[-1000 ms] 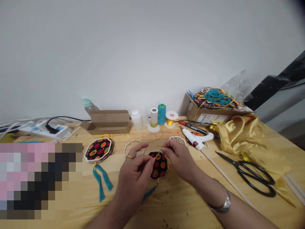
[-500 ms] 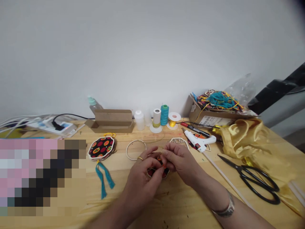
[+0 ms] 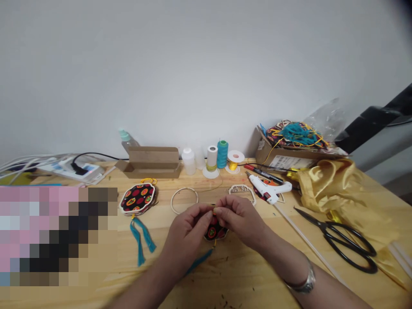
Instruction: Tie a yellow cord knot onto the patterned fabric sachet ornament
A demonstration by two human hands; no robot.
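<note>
Left hand (image 3: pixel 186 229) and right hand (image 3: pixel 241 221) are both pinching what looks like yellow cord (image 3: pixel 215 210) at twelve o'clock on the patterned ornament (image 3: pixel 211 234), which is sitting beneath the fingertips; teal tassel (image 3: pixel 201 261) is trailing toward seven; the step is seemingly cord-tying or adjusting, next calling for steady pinching; between one and two o'clock, box label (image 3: pixel 283 162) and marker (image 3: pixel 264 174) are showing print too small to read.

Patterned piece (image 3: pixel 213 234): upper portion concealed behind the fingers of the left hand (image 3: pixel 186 229) and right hand (image 3: pixel 240 221). Yellow cord (image 3: pixel 215 210): mostly covered at the fingertips; course indeterminable. Teal tassel (image 3: pixel 202 259): lower end obscured by left forearm. Box label (image 3: pixel 285 162): print illegible. Black bar (image 3: pixel 367 126): cut off at right edge.
</note>
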